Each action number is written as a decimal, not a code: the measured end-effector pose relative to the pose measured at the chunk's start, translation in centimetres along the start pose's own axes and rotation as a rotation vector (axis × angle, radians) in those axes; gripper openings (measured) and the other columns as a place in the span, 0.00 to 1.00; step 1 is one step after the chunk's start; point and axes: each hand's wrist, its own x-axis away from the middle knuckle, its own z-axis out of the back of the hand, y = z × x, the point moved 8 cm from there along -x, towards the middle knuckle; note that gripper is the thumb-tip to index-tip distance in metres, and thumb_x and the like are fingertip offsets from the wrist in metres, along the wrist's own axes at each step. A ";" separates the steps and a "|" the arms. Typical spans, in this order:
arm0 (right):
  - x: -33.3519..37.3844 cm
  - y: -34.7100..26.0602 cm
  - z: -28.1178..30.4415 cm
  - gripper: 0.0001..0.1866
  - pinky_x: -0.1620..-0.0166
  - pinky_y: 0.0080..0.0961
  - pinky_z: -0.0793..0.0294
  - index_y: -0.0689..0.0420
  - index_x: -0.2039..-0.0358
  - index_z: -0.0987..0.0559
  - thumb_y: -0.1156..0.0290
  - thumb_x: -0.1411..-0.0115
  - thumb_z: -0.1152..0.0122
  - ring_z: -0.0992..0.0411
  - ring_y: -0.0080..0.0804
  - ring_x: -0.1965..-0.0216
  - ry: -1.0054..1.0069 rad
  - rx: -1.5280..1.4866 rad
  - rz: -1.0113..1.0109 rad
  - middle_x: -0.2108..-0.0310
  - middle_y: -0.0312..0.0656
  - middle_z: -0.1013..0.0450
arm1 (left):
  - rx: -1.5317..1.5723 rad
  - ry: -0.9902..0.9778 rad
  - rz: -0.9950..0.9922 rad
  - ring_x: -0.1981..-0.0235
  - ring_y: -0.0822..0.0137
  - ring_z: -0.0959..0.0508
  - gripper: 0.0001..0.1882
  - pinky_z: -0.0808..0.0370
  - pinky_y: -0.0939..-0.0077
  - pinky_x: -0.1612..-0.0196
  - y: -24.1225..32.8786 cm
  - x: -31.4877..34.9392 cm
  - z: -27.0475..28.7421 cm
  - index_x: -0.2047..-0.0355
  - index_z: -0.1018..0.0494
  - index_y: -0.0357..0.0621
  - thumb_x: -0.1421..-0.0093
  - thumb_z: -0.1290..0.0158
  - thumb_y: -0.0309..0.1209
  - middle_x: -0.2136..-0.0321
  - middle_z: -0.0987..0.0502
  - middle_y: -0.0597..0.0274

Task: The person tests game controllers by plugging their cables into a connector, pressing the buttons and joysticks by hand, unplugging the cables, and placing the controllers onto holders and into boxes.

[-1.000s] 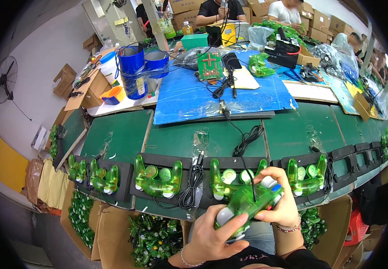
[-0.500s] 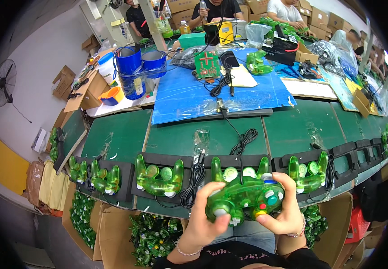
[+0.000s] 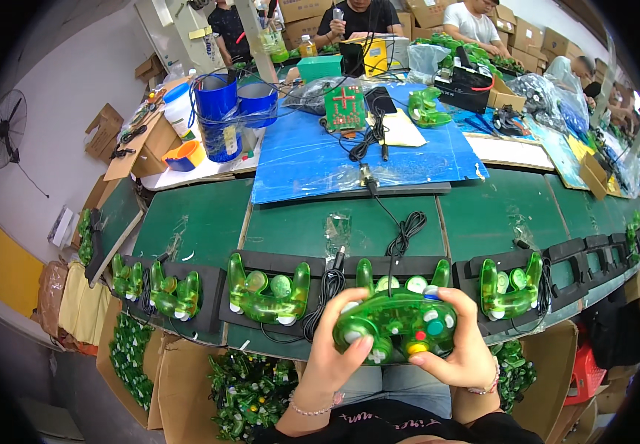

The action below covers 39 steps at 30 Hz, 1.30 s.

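A translucent green game controller (image 3: 394, 320) is held in front of me, its face with coloured buttons turned up. My left hand (image 3: 340, 344) wraps its left grip, thumb on the grey stick. My right hand (image 3: 459, 346) grips the other side, thumb by the yellow stick below the red and teal buttons. Behind it, another green controller shell half (image 3: 364, 274) rests in a black foam holder, partly hidden. To the left lies a green controller part (image 3: 268, 290) in its holder, with a coiled black cable (image 3: 332, 285) beside it. One more green part (image 3: 511, 285) sits at the right.
Cardboard boxes of green parts (image 3: 250, 396) stand below the bench edge. A blue board (image 3: 298, 166) on the green bench (image 3: 298, 229) carries a green circuit board (image 3: 345, 109) and cables. Blue cups (image 3: 216, 100) stand at left. Other people (image 3: 475, 26) work across the bench.
The controller has shifted slightly left and tilted a little in my hands. My left thumb remains at the grey stick, and my right thumb has moved left, near the yellow stick.
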 end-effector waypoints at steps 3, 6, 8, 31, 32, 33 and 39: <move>0.3 0.1 -0.3 0.45 0.49 0.33 0.37 0.63 0.45 0.46 0.69 0.59 0.28 0.36 0.41 0.52 0.004 -0.119 0.030 0.53 0.51 0.39 | 0.112 -0.025 0.031 0.56 0.71 0.34 0.28 0.38 0.79 0.51 -0.7 0.1 0.7 0.48 0.41 0.37 0.47 0.50 0.37 0.57 0.34 0.59; -0.5 0.2 -0.9 0.45 0.50 0.33 0.35 0.63 0.45 0.45 0.66 0.61 0.27 0.35 0.44 0.53 0.143 -0.085 -0.040 0.53 0.52 0.39 | -0.028 0.114 -0.144 0.58 0.73 0.34 0.32 0.36 0.79 0.54 1.1 0.4 0.8 0.49 0.40 0.38 0.52 0.40 0.36 0.60 0.33 0.61; -1.9 -2.1 -1.8 0.44 0.52 0.34 0.34 0.62 0.46 0.44 0.66 0.60 0.28 0.35 0.46 0.54 0.011 0.185 0.148 0.53 0.54 0.38 | -0.183 0.188 -0.230 0.63 0.74 0.31 0.33 0.33 0.81 0.59 1.6 0.5 1.9 0.53 0.38 0.39 0.58 0.35 0.27 0.64 0.32 0.63; -6.0 -2.9 -5.2 0.37 0.51 0.32 0.36 0.61 0.46 0.39 0.64 0.54 0.33 0.36 0.45 0.52 -0.247 0.143 0.075 0.53 0.52 0.36 | 0.167 0.412 -0.120 0.68 0.76 0.28 0.25 0.30 0.84 0.65 -1.5 2.0 5.8 0.55 0.37 0.38 0.53 0.39 0.25 0.67 0.28 0.62; -5.9 -3.2 -5.8 0.38 0.50 0.32 0.36 0.61 0.46 0.39 0.64 0.55 0.33 0.36 0.45 0.52 -0.292 0.184 0.079 0.53 0.52 0.36 | 0.157 0.407 -0.123 0.68 0.76 0.28 0.25 0.30 0.84 0.65 -1.6 2.0 6.2 0.55 0.37 0.38 0.53 0.39 0.26 0.66 0.28 0.63; -5.9 -3.3 -6.2 0.38 0.50 0.32 0.36 0.61 0.46 0.40 0.64 0.55 0.33 0.35 0.45 0.52 -0.339 0.224 0.090 0.53 0.52 0.35 | 0.146 0.406 -0.132 0.67 0.76 0.28 0.25 0.31 0.84 0.65 -1.6 1.9 6.7 0.55 0.37 0.38 0.53 0.39 0.27 0.66 0.28 0.63; -6.6 -3.7 -7.7 0.38 0.56 0.32 0.34 0.59 0.44 0.40 0.62 0.54 0.34 0.33 0.44 0.58 -0.458 0.283 0.123 0.55 0.50 0.34 | 0.238 0.416 -0.120 0.66 0.76 0.29 0.24 0.30 0.84 0.64 -1.7 2.0 7.7 0.56 0.36 0.37 0.52 0.40 0.27 0.66 0.28 0.62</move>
